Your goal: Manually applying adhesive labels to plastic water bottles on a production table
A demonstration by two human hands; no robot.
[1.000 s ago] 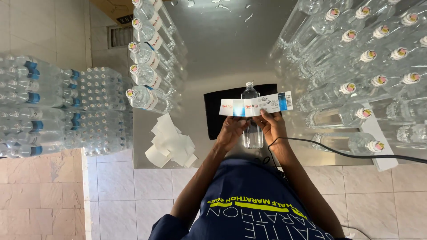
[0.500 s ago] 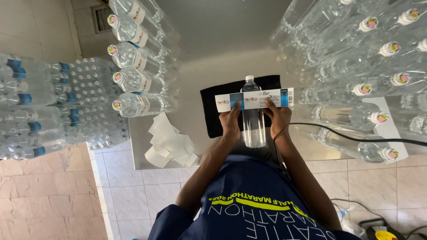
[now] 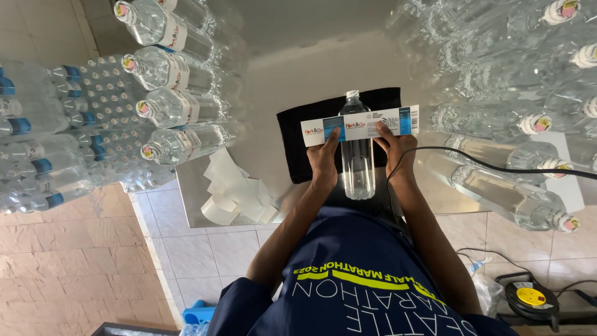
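A clear plastic water bottle [image 3: 357, 168] lies lengthwise on a black cloth [image 3: 298, 137] on the steel table, cap pointing away from me. Across its upper body stretches a long white and blue paper label strip [image 3: 360, 125]. My left hand [image 3: 324, 160] pinches the strip left of the bottle, and my right hand [image 3: 396, 149] pinches it on the right. Both hands press the strip flat against the bottle.
Labelled bottles [image 3: 171, 106] lie stacked at the table's left and several more bottles [image 3: 510, 124] at the right. White backing papers [image 3: 236, 196] are piled on the steel table [image 3: 298, 68]. A black cable [image 3: 497, 168] crosses the right side. Shrink-wrapped bottle packs [image 3: 56, 130] stand on the floor at left.
The view has shifted, so the bottle and label sit higher in the frame. Both hands have moved up the bottle with the strip and still hold it.
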